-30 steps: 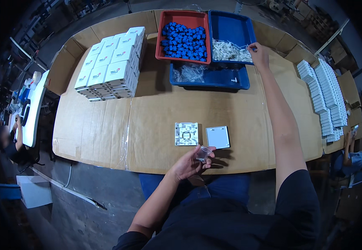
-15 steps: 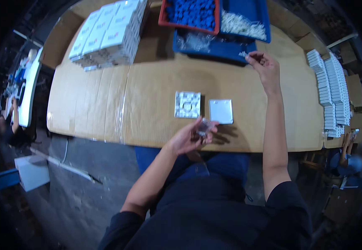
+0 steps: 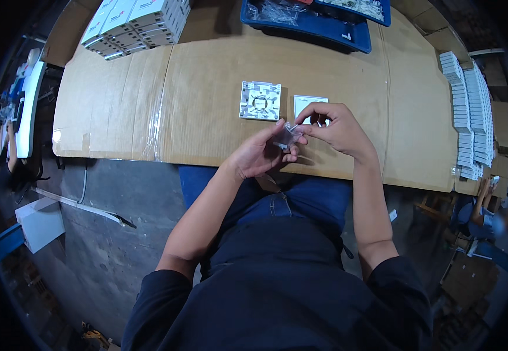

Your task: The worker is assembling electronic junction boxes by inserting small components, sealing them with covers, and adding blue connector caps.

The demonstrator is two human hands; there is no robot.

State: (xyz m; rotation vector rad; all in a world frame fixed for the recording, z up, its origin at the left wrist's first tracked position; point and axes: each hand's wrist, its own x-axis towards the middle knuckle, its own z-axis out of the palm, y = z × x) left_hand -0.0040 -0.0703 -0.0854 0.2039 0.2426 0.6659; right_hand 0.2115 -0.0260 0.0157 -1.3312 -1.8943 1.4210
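Observation:
Over the near part of the table, my left hand (image 3: 250, 157) holds a small clear plastic bag (image 3: 287, 138) between thumb and fingers. My right hand (image 3: 339, 131) meets it there, thumb and forefinger pinched at the bag's upper edge on a small white piece, mostly hidden by the fingertips. Just beyond the bag lies a square white housing (image 3: 260, 100) with a round opening in its middle. To its right is a flat square white plate (image 3: 302, 104), partly covered by my right hand.
A stack of white boxes (image 3: 143, 23) stands at the far left. Blue trays (image 3: 318, 40) at the back hold clear bags and small white parts (image 3: 359, 7). White pieces are stacked in columns (image 3: 472, 117) at the right. Other people work at both sides.
My right hand has come back from the trays to the bag in my left hand, bringing small white pieces. The view has tipped down, so the table sits higher.

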